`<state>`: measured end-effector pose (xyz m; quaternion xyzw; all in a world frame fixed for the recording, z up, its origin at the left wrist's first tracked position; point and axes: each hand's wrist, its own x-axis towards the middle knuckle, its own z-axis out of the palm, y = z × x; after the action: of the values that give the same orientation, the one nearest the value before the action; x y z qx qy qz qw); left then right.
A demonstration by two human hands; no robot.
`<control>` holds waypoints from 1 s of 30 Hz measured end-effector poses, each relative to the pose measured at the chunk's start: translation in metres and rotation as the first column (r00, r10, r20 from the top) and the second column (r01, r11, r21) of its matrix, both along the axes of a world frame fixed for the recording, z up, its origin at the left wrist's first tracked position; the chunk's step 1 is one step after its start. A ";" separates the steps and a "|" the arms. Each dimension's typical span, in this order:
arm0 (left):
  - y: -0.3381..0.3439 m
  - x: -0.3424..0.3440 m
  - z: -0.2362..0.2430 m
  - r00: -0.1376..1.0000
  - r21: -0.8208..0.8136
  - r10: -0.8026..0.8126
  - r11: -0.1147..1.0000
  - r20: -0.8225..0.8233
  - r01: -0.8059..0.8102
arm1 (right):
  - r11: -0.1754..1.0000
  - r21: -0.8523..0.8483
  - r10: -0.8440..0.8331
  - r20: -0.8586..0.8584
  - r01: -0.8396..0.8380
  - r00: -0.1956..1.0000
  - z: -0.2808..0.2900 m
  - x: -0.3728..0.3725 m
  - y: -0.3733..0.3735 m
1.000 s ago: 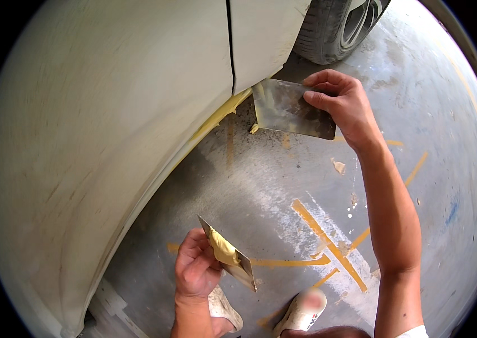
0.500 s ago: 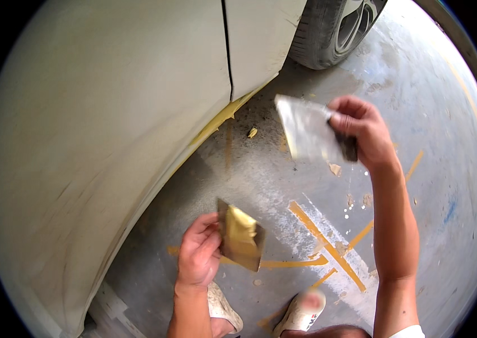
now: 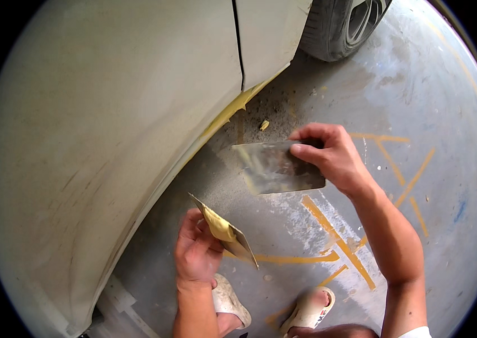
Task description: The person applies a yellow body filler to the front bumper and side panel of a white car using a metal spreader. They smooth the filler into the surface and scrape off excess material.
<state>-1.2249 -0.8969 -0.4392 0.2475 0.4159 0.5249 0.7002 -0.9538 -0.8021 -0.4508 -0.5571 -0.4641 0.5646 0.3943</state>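
Observation:
My left hand grips a thin flat putty scraper, tilted so that its edge turns up toward me. A lump of yellow putty lies on its face. Farther right, my right hand pinches a wider metal scraper by its dark back edge, thumb on top. Its blade points left, with faint yellowish smears near the far edge. The blade is apart from the left scraper and from the car. Yellow filler with a ragged edge runs along the lower sill of the pale car body.
A car wheel stands at the top right. On the grey floor lie a small yellow scrap and orange-yellow tape strips. My feet in pale clogs are at the bottom. A dark panel gap runs down the car.
My right hand has come down, nearer and left, turning its scraper flatter and closer to the left one. The left scraper has tipped to a more edge-on angle. The view has shifted slightly.

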 end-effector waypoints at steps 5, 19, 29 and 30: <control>-0.013 -0.002 -0.006 0.995 -0.066 0.031 0.997 0.100 -0.025 | 0.991 0.136 -0.019 0.117 0.003 0.993 0.009 -0.028 0.010; -0.018 -0.006 -0.012 0.987 -0.041 -0.008 0.999 0.163 0.015 | 0.984 0.177 -0.019 0.155 -0.009 0.988 0.017 -0.045 0.029; -0.014 -0.004 -0.007 0.984 -0.027 -0.052 0.998 0.172 0.058 | 0.970 0.240 -0.087 0.203 0.037 0.975 0.017 -0.038 0.034; -0.014 -0.004 -0.007 0.984 -0.025 -0.056 0.998 0.170 0.061 | 0.968 0.246 -0.110 0.218 0.054 0.970 0.017 -0.036 0.035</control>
<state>-1.2287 -0.9111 -0.4458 0.2036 0.3556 0.5167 0.7517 -0.9898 -0.7674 -0.4336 -0.5860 -0.5474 0.4197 0.4251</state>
